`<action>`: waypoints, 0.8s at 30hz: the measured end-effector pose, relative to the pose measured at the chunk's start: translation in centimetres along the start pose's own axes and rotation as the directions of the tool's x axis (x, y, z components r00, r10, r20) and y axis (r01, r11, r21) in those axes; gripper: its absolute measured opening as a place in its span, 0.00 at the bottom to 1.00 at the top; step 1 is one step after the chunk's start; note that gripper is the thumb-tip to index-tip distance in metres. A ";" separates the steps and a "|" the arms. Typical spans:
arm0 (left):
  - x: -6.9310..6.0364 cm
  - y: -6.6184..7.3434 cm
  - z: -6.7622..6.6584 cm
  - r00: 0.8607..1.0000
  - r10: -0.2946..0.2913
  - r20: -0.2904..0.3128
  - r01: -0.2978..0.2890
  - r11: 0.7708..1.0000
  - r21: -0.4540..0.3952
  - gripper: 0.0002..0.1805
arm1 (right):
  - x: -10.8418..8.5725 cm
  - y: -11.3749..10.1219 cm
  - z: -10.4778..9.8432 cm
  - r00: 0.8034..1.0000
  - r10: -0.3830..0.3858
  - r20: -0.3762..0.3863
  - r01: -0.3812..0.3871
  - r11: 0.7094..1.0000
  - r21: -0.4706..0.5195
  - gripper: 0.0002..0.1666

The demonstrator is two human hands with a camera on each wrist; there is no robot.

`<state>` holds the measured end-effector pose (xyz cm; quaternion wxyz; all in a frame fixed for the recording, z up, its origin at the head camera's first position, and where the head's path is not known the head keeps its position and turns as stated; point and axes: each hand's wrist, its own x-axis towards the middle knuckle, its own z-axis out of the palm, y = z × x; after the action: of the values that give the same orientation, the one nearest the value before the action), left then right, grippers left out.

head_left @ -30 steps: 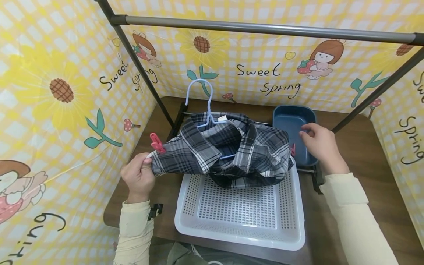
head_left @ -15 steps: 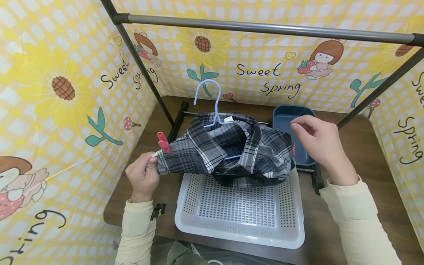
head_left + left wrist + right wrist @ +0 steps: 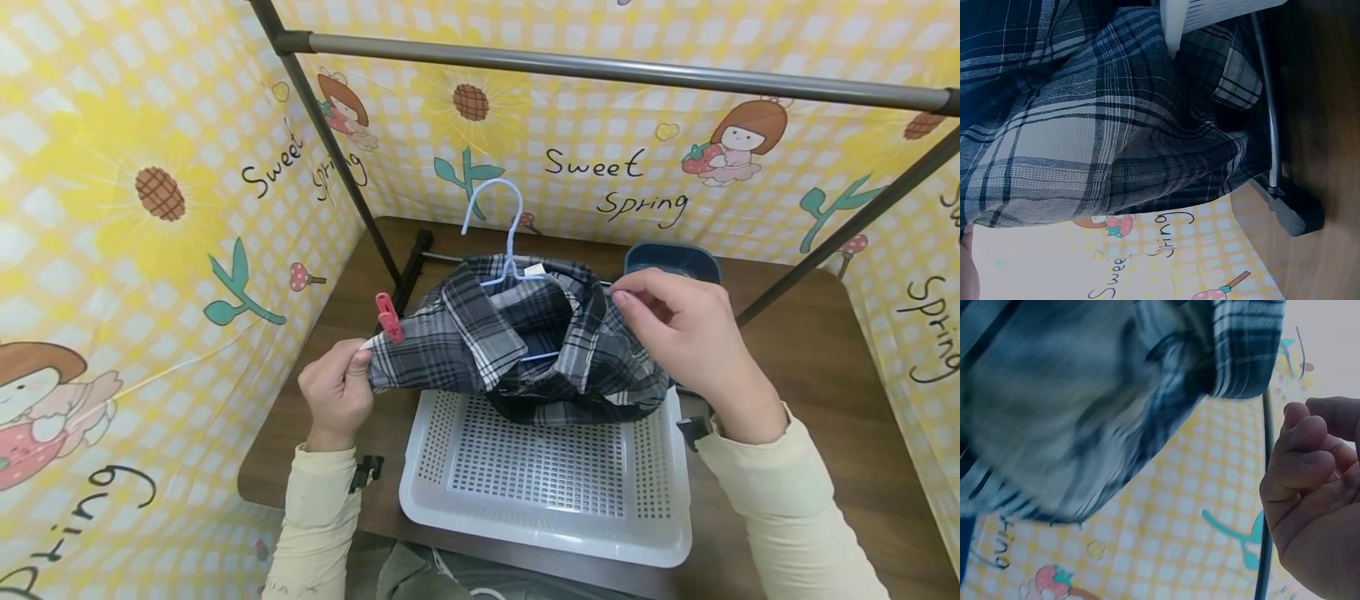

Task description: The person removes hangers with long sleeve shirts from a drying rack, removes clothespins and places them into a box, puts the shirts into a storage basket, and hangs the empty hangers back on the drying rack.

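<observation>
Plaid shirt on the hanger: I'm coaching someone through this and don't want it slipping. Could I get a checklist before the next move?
1. Left hand has the plaid shirt: ok, it grips the left end.
2. Red clip on that side: ok, on the upper edge beside the hand.
3. Clip on the other side: cannot tell, the right hand covers part of that area.
4. Right hand free: ok, fingers loosely curled, nothing seen in them.
5. Hook of the blue hanger unobstructed: ok, it sticks up past the collar, no hand on it.
6. Collar closed: not ok, it gapes open.
</observation>
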<state>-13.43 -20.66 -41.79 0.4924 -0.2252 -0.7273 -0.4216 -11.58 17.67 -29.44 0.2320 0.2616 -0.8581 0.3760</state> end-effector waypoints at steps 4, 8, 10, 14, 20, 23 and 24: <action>0.1 0.0 0.1 1.000 0.008 0.006 -0.008 1.000 -0.011 0.29 | 0.6 -1.3 0.7 0.999 -0.028 0.020 0.027 0.999 0.040 0.07; 0.2 -0.1 0.0 1.000 0.023 0.001 -0.023 1.000 -0.009 0.30 | 1.4 -2.8 1.7 0.997 -0.061 0.048 0.057 0.994 0.091 0.07; 0.2 -0.2 0.0 1.000 0.026 0.000 -0.026 1.000 -0.010 0.30 | 1.7 -3.3 2.2 0.994 -0.096 0.058 0.089 0.990 0.114 0.07; 0.2 -0.1 0.0 0.999 0.033 0.006 -0.033 0.999 -0.018 0.29 | 2.3 -4.0 3.5 0.983 -0.173 0.054 0.162 0.973 0.161 0.07; 0.4 0.0 0.0 0.999 0.043 0.026 -0.042 0.998 -0.037 0.28 | 3.1 -5.4 5.4 0.965 -0.261 0.033 0.244 0.936 0.254 0.06; 0.5 0.1 0.0 0.998 0.053 0.030 -0.051 0.998 -0.038 0.28 | 3.3 -6.2 6.4 0.965 -0.254 0.059 0.220 0.914 0.342 0.06; 0.5 0.2 0.1 0.998 0.057 0.029 -0.056 0.998 -0.038 0.27 | 3.3 -6.5 6.7 0.967 -0.245 0.072 0.203 0.907 0.370 0.06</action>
<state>-13.54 -20.57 -41.30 0.4887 -0.2611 -0.7203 -0.4174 -11.43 7.83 -28.17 0.1714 0.4180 -0.7511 0.4814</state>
